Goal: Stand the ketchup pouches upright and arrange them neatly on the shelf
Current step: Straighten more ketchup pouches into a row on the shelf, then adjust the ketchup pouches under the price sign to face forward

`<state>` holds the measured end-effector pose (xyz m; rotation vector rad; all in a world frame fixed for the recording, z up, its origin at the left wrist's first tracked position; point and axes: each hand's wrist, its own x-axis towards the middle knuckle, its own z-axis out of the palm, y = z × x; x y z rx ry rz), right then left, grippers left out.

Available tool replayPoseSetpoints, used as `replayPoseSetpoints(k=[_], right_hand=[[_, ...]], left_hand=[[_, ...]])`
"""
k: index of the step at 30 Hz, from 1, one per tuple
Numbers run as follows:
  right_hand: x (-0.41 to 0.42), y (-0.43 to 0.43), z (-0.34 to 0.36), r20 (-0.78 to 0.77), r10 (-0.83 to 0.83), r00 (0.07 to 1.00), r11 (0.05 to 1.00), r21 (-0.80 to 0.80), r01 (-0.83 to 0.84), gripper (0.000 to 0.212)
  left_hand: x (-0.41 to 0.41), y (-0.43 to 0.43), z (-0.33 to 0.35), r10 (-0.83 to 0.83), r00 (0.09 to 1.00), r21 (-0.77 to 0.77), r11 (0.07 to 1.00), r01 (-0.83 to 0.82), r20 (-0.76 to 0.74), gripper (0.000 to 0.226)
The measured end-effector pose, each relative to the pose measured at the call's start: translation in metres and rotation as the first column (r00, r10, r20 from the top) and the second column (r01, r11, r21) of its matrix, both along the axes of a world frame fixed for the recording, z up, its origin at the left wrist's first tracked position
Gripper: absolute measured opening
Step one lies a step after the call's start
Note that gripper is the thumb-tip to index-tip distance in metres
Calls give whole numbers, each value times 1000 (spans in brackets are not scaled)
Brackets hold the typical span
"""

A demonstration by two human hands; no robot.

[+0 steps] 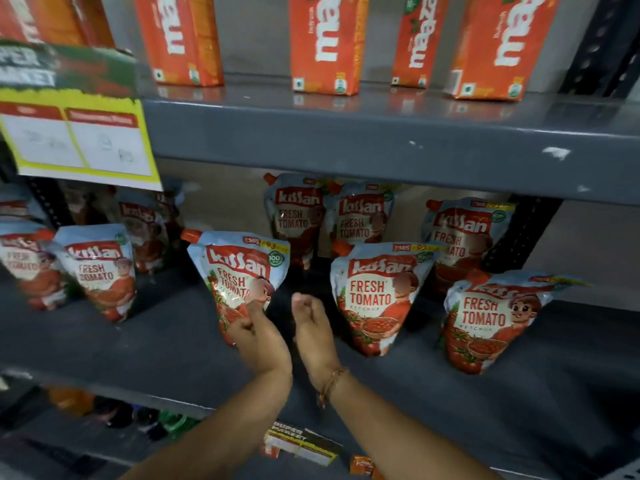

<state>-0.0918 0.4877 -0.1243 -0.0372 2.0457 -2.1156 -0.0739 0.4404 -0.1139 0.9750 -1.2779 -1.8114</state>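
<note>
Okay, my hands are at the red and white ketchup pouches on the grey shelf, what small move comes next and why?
Probably tip the leaning red and white ketchup pouch upright with the left hand, which already touches it; the right hand is empty beside it.

Shop; grey steel shelf (381, 133) stocked with ketchup pouches (377, 292), juice cartons (325, 43); price tag (79, 140).

The ketchup pouches (375, 296) are pale blue-white above and red below, with red caps and white lettering on red banners. At twelve o'clock, orange cartons (325, 43) (white lettering) stand on the dark grey shelf (381, 133). At ten o'clock, a yellow-edged tag (78, 140).
</note>
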Motion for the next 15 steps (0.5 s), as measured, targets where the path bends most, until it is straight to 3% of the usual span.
replayPoseSetpoints(k=[3, 8, 11, 13, 15], right_hand=[[-3, -33, 12, -91, 48, 995, 987, -147, -61, 33], [-10, -62, 9, -154, -125, 980, 961, -263, 82, 14], [-17, -72, 11, -109, -211, 971, 922, -352, 161, 15], [-23, -75, 14, -67, -255, 965, 890, -407, 207, 13], [-30, -76, 18, -26, -292, 956, 860, -444, 251, 10]], left_hand=[[10, -34, 4, -99, 995, -112, 989, 95, -33, 34], [2, -98, -5, -166, 985, -315, 933, 173, 48, 30], [-15, -131, -19, -362, 932, -269, 895, 356, 31, 41], [-22, -142, -21, -543, 840, -232, 817, 528, -4, 18], [-27, -145, -19, -584, 810, -158, 805, 572, -45, 7]])
